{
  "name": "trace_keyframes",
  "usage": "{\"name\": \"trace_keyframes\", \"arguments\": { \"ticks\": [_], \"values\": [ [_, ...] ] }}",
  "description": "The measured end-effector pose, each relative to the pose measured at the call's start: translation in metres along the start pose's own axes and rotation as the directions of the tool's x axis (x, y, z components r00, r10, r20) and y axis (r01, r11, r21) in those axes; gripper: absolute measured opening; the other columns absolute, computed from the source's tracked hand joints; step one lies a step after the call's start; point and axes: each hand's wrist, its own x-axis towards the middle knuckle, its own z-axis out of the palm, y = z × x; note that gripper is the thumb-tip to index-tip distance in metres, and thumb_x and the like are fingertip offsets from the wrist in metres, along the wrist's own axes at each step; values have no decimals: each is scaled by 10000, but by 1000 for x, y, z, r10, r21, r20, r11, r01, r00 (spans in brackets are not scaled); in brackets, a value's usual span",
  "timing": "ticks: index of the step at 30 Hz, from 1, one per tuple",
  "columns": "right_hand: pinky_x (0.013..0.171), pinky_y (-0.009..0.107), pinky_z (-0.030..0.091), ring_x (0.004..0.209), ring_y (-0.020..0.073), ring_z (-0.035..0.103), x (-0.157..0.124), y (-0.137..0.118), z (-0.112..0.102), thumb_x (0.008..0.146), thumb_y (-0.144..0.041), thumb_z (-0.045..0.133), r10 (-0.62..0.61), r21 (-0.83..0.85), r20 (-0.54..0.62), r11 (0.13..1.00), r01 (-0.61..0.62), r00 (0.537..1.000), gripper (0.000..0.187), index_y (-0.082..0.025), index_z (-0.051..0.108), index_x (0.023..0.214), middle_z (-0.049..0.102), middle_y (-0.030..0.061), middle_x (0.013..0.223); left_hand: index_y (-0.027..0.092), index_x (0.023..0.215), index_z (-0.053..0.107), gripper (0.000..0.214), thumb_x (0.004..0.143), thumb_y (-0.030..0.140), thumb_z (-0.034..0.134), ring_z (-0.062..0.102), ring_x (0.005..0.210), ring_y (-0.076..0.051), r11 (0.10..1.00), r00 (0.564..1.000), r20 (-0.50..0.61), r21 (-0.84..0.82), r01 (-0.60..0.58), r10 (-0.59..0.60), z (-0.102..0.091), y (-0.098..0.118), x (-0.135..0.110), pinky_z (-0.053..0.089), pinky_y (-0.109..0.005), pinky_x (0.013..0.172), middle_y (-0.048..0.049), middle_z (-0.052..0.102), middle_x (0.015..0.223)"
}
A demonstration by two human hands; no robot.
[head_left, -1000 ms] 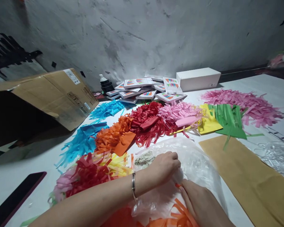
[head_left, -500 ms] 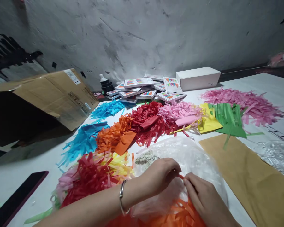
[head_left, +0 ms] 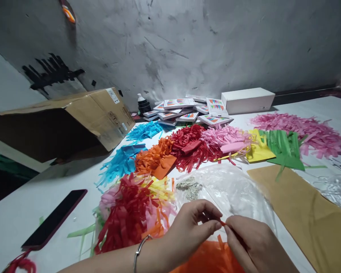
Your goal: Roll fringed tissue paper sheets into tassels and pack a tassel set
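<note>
Between my two hands is the twisted part of an orange tissue paper tassel (head_left: 207, 258), whose loose strips hang below at the bottom edge. My left hand (head_left: 197, 227), with a silver bangle on the wrist, pinches the twist between thumb and fingers. Close against it, my right hand (head_left: 248, 239) is closed on the same orange twist. Under the hands lies a clear plastic bag (head_left: 233, 185) with a greyish-green crumpled bunch (head_left: 190, 187) at its left. To the left sits a pile of red, pink and yellow tassels (head_left: 127, 212).
Fringed paper bundles in blue, orange (head_left: 165, 165), red, pink, yellow and green (head_left: 285, 148) run across the white table. Behind them are stacked flat packs (head_left: 179, 103) and a white box (head_left: 248, 100). A cardboard box (head_left: 102, 117), a phone (head_left: 55, 220) and brown paper (head_left: 298, 208) flank them.
The view has swung left, so the scene sits farther right and the phone shows whole. My hands have moved closer together on the orange twist, and the left thumb now shows.
</note>
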Motion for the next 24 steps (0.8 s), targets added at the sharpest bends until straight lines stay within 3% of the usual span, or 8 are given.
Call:
{"name": "trace_keyframes", "arguments": {
  "ticks": [4,10,24],
  "values": [
    [495,211,325,506,80,502,-3,-18,-9,1011,-202,405,23,18,64,1000,-25,998,328,-224,413,684,523,-46,594,149,810,740,98,728,109,705,633,709,-143,988,994,5,112,-105,105,0,2,-18,484,-250,676,-26,719,757],
    [561,217,397,601,98,590,-17,-32,-9,1041,-235,367,-53,16,150,999,52,987,298,-228,499,774,605,-31,683,158,836,759,156,709,72,728,676,719,-155,992,993,13,59,-114,113,-4,3,-43,497,-247,675,-32,763,772],
    [561,211,428,579,114,586,-35,-70,1,1033,-298,422,53,230,197,968,-99,979,297,-246,535,764,612,-46,666,154,889,778,153,737,175,780,687,722,-166,981,984,43,84,-175,171,-9,-6,-83,506,-259,681,-64,786,819]
  ]
}}
